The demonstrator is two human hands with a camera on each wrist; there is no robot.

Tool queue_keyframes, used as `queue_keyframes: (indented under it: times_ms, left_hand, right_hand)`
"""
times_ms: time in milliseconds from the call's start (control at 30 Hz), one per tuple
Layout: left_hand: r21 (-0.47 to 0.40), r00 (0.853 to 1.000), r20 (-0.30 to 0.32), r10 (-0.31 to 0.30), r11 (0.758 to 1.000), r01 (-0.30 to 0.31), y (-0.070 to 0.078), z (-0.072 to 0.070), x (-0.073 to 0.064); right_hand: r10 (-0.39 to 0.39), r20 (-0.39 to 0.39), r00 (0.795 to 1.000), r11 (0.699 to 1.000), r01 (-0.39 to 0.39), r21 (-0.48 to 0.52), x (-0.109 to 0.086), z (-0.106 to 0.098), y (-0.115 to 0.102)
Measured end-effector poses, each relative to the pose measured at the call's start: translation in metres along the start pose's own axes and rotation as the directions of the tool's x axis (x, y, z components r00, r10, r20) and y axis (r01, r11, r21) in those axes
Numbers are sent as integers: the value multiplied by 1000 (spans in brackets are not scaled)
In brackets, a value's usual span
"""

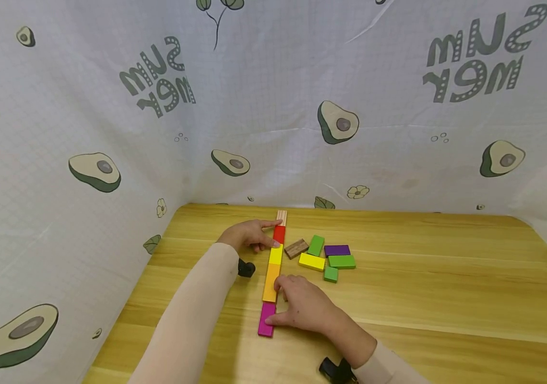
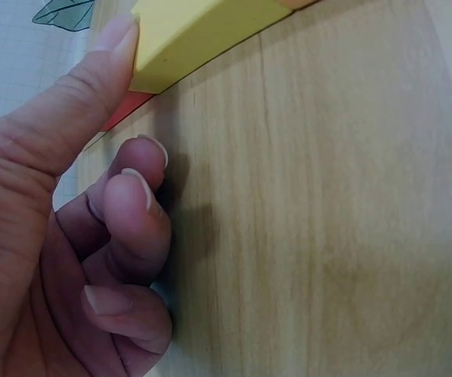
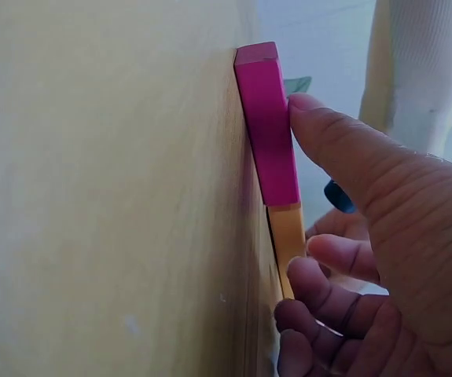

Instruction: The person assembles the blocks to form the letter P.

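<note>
A straight row of flat blocks runs away from me: a magenta block (image 1: 267,311), an orange block (image 1: 271,285), a yellow block (image 1: 275,255), a red block (image 1: 279,234) and a pale wood block (image 1: 281,215) at the far end. My left hand (image 1: 249,234) lies at the far part, index finger stretched to the pale and red blocks, thumb at the yellow one; its other fingers curl loosely above the table. With a straight thumb my right hand (image 1: 308,306) touches the magenta block, while its bent fingers rest by the orange block's right side.
Right of the row, loose blocks lie on the wooden table (image 1: 422,277): a brown block (image 1: 296,249), a yellow one (image 1: 312,262), a purple one (image 1: 337,250) and several green ones (image 1: 342,262). A white printed cloth (image 1: 278,106) hangs behind the table.
</note>
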State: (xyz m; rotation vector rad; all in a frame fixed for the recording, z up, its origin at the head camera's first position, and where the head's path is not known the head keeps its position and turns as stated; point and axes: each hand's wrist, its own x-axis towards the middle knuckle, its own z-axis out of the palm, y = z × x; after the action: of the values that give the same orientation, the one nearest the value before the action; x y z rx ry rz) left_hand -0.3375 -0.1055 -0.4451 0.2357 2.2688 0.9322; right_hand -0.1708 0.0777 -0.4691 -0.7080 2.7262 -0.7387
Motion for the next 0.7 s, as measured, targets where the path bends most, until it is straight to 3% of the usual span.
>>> queue_keyframes:
  times_ms: [700]
  left_hand:
    - [-85, 1000, 19, -11, 996, 13, 0, 1, 0]
  right_hand:
    - [-6, -16, 1000, 1000, 6, 23, 1, -1, 0]
